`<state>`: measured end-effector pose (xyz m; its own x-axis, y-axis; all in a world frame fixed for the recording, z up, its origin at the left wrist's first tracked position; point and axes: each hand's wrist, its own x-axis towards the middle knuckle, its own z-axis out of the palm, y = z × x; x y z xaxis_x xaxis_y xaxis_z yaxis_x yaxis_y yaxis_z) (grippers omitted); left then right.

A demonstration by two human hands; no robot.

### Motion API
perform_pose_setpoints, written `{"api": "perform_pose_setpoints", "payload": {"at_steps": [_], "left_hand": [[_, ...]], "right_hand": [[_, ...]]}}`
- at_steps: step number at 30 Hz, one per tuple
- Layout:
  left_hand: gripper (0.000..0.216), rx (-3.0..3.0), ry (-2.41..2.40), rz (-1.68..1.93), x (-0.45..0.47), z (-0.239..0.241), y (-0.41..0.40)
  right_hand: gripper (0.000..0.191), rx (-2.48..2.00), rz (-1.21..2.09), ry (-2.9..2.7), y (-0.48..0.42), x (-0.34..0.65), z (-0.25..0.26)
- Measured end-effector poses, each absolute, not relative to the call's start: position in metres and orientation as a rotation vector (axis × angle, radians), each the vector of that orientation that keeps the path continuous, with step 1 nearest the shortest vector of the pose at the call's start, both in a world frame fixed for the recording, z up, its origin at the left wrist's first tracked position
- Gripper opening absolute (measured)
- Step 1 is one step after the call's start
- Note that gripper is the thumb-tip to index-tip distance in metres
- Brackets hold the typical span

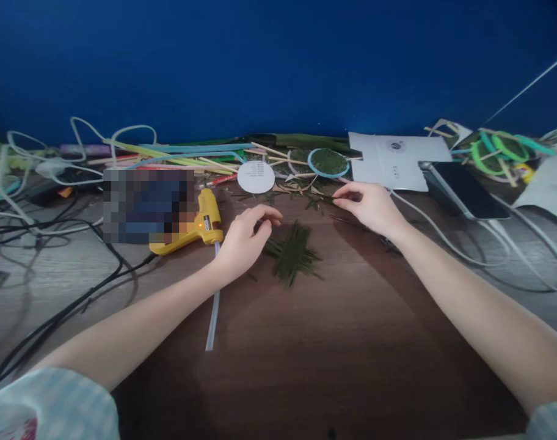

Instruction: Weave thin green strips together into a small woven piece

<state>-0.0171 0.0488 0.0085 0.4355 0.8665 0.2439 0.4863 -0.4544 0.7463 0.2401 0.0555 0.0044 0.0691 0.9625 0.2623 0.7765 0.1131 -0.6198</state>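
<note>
On the brown table lies a small heap of crossed dark green strips [293, 253], perhaps leaf pieces. My left hand [246, 239] hovers just left of the heap, fingers loosely curved and apart from the thumb, with nothing visible in it. Beyond the heap to the right, my right hand [367, 208] pinches a thin dark green strip [327, 198] between thumb and fingertips. More green scraps are scattered near those fingertips. Close to my left wrist rests a yellow glue gun [209, 214], its orange light lit and a clear glue stick [213, 324] sticking out of its back.
A blue-rimmed disc with green filling [328, 163], a white round card [256, 177] and thin sticks lie along the blue wall [278, 67]. White card sheets [400, 162] and a phone [466, 189] with its cable occupy the right. Black cables [72, 299] run across the left.
</note>
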Motion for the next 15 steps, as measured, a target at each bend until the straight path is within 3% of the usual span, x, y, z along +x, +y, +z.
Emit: {"api": "perform_pose_setpoints", "payload": {"at_steps": [11, 15], "left_hand": [[0.023, 2.043, 1.15, 0.861, -0.017, 0.0074, 0.051], [0.023, 2.078, 1.121, 0.836, -0.016, 0.0102, 0.0495]], "right_hand": [[0.009, -1.646, 0.261, -1.602, 0.0544, 0.2399, 0.0062], [0.012, -1.568, 0.486, -1.582, 0.05, 0.2324, 0.0115]]}}
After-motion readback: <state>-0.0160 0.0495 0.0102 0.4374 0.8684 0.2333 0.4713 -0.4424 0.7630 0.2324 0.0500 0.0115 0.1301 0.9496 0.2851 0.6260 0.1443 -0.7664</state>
